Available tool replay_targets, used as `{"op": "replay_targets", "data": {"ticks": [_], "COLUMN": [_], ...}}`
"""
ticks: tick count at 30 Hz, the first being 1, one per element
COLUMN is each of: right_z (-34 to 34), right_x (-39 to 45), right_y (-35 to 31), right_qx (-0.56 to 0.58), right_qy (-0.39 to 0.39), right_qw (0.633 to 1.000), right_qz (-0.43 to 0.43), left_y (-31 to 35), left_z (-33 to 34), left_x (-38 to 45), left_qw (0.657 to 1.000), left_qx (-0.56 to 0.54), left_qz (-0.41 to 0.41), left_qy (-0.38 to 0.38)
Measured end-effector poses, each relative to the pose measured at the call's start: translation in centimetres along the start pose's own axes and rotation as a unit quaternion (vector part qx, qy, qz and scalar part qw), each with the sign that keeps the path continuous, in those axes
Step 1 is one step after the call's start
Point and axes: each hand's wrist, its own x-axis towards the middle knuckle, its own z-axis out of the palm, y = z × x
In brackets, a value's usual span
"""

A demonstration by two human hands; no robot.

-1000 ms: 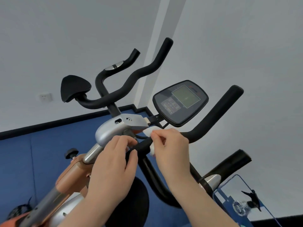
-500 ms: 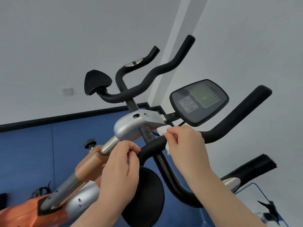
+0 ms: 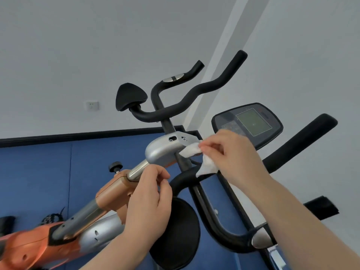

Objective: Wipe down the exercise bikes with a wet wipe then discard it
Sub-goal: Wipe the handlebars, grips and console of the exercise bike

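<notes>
An orange and silver exercise bike (image 3: 109, 193) fills the view, with black foam handlebars (image 3: 194, 90) and a grey console (image 3: 251, 121). My right hand (image 3: 231, 154) pinches a crumpled white wet wipe (image 3: 196, 154) against the edge of the silver stem housing (image 3: 163, 151), just above the black bar. My left hand (image 3: 150, 201) hovers below the chrome stem tube, fingers curled together with thumb and fingertips touching; nothing shows in it.
A round black elbow pad (image 3: 175, 234) hangs under my left hand, another pad (image 3: 130, 96) sits at upper left. Blue wall padding (image 3: 48, 172) and a wall socket (image 3: 92, 105) lie behind. A second black grip (image 3: 303, 141) extends to the right.
My right hand lifted the wipe off the black bar up to the silver housing, and more of the wipe hangs loose. My left hand let go of the bar and drew back.
</notes>
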Motion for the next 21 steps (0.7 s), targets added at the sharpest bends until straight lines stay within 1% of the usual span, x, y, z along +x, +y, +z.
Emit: {"op": "replay_targets", "data": {"ticks": [1, 5, 8, 10, 13, 15, 17, 21], "right_z": [-0.2, 2.2, 4.4, 4.6, 3.1, 1.6, 1.1, 2.4], "right_x": [0.8, 3.2, 4.2, 4.2, 3.4, 3.2, 3.1, 2.8], "right_y": [0.3, 0.2, 0.1, 0.3, 0.8, 1.0, 0.8, -0.2], "right_qx": [-0.028, -0.103, -0.131, -0.106, -0.043, -0.023, -0.011, -0.044], "right_qy": [-0.001, -0.073, -0.086, -0.105, -0.21, -0.251, -0.236, -0.161], "right_qw": [0.999, 0.987, 0.978, 0.982, 0.974, 0.967, 0.972, 0.985], "right_qz": [-0.025, -0.101, -0.135, -0.118, -0.072, -0.034, 0.005, 0.05], "left_y": [0.0, -0.2, -0.3, -0.3, -0.5, -0.5, -0.5, -0.5], "left_z": [0.0, -0.1, 0.0, 0.1, 0.2, 0.2, 0.2, 0.2], "left_x": [0.0, 0.0, 0.1, 0.1, 0.1, 0.2, 0.2, 0.2], "left_qw": [1.0, 1.0, 1.0, 1.0, 1.0, 1.0, 1.0, 1.0], "left_qx": [0.003, 0.008, 0.011, 0.012, 0.017, 0.017, 0.019, 0.016], "left_qz": [-0.001, 0.002, 0.011, 0.013, 0.014, 0.015, 0.014, 0.019], "left_qy": [-0.002, -0.002, -0.002, -0.001, 0.003, 0.004, 0.004, 0.01]}}
